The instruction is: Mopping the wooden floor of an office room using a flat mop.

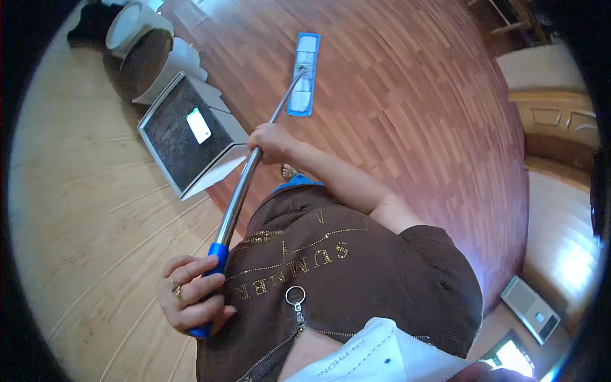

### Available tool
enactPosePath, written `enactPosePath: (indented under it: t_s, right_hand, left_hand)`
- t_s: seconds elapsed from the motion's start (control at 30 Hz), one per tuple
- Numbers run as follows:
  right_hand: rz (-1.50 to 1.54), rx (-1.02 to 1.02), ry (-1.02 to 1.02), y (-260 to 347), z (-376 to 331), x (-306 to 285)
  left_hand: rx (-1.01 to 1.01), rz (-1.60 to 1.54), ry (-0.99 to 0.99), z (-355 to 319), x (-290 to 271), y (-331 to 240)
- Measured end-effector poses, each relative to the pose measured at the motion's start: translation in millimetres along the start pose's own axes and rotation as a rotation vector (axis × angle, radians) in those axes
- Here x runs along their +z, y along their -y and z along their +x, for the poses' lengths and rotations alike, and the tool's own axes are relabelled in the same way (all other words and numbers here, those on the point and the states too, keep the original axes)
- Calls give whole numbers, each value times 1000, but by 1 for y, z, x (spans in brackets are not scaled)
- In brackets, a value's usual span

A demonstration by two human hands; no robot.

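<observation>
Both hands clamp the mop handle (245, 184): left hand (191, 294) low, right hand (272, 142) higher up.

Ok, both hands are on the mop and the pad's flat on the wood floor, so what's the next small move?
Probably draw the pad back toward the feet in one stroke. It lies flat at the far end of the pole, with bare floor between it and the person. The left hand grips the blue handle end and the right hand the shaft, so a pull looks easy.
</observation>
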State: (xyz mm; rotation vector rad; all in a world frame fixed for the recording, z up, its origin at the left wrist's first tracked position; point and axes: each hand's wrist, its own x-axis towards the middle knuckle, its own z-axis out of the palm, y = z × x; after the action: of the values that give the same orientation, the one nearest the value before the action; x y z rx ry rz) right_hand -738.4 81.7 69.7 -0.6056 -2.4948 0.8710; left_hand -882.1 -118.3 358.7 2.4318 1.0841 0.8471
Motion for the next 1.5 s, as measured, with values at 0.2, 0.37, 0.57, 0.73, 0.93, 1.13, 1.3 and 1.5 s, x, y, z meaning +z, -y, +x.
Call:
enactPosePath:
  t_s: [0.2, 0.37, 0.57, 0.73, 0.93, 1.13, 1.3, 1.5]
  right_hand:
    - [-13, 128, 5, 43, -55, -29]
    - [-62, 236, -114, 69, -170, -47]
    - [-75, 471, -333, 89, -339, -67]
    - [-77, 643, -558, 106, -449, -67]
    - [-141, 894, -751, 140, -572, -43]
    - [-236, 1073, -962, 203, -646, 3]
    - [-254, 1321, -1192, 244, -656, 65]
    - [-307, 1519, -1375, 304, -620, 145]
  left_hand:
    - [199, -37, 155, 28, 0, -46]
    - [439, -223, 239, 47, 40, -87]
    - [627, -377, 390, 81, 126, -147]
    - [765, -539, 525, 111, 185, -183]
    - [816, -648, 742, 140, 263, -230]
    - [964, -814, 907, 141, 320, -280]
    - [972, -915, 1021, 122, 350, -290]
    - [1076, -1008, 1184, 83, 348, -298]
